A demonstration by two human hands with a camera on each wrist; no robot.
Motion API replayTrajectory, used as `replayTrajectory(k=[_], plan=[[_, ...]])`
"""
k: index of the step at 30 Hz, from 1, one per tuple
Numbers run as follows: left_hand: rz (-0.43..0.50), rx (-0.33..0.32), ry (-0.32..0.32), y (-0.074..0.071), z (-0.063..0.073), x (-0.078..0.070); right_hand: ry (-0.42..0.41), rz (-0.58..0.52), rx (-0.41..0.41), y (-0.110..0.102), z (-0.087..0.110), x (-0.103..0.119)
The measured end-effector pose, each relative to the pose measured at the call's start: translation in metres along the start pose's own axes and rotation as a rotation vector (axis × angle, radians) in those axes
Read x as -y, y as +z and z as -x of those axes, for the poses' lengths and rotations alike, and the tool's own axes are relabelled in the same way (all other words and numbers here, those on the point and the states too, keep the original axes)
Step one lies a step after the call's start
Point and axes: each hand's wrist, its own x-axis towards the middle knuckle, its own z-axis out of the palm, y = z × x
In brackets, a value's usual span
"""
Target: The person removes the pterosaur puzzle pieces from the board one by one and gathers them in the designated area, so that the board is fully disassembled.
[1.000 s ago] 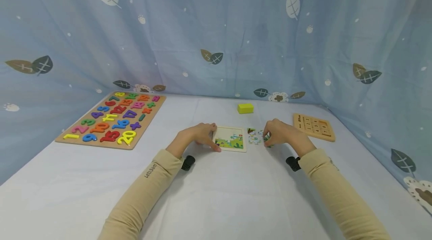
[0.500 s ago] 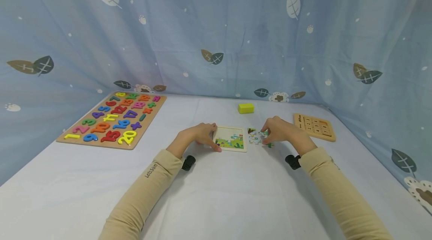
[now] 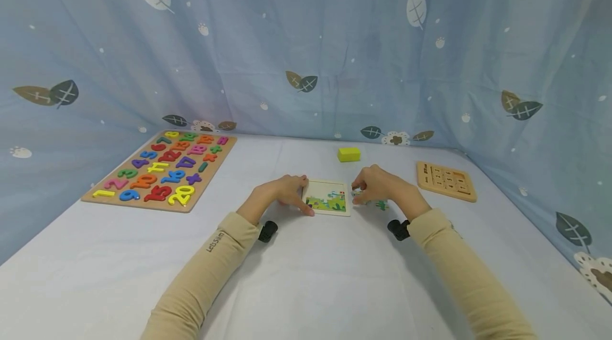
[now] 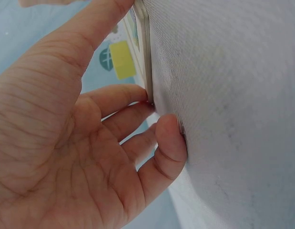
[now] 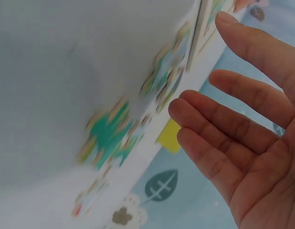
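Observation:
My left hand (image 3: 285, 191) holds the left side of a small cream puzzle tray (image 3: 317, 187), thumb at its near corner and fingertips at the far one. Green and yellow pieces fill the tray's lower part. In the left wrist view, fingertips meet the tray's edge (image 4: 146, 57) and the little finger curls by the cloth. My right hand (image 3: 380, 185) hovers just right of the tray, above loose jigsaw pieces, partly covering them. The right wrist view shows its fingers extended and nothing between them. Beneath lie a green jigsaw piece (image 5: 109, 131) and blue-green pieces (image 5: 164, 67), blurred.
A yellow block (image 3: 349, 154) stands behind the tray. At far left lies a large wooden board (image 3: 204, 183) of coloured numbers. A smaller wooden number board (image 3: 422, 176) is at right. A patterned blue curtain (image 3: 239, 53) hangs behind the white-covered table (image 3: 325, 276).
My right hand has moved left across the loose pieces to beside the tray, uncovering the green piece at their right end. The left hand keeps its place on the tray.

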Motion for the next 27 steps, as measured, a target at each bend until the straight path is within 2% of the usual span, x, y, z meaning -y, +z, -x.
replayTrajectory(k=[6, 17, 23, 27], plan=[[-0.003, -0.004, -0.002, 0.000, 0.001, 0.001, -0.044, -0.002, 0.000, 0.004, -0.011, 0.014], [-0.013, 0.001, -0.010, 0.001, -0.001, 0.000, 0.017, 0.063, 0.065, 0.006, -0.029, 0.035], [-0.017, 0.002, -0.017, 0.001, -0.002, -0.001, 0.042, 0.103, 0.133, 0.007, -0.032, 0.040], [-0.006, -0.001, -0.019, 0.001, -0.001, 0.000, 0.057, 0.098, 0.133, 0.007, -0.033, 0.043]])
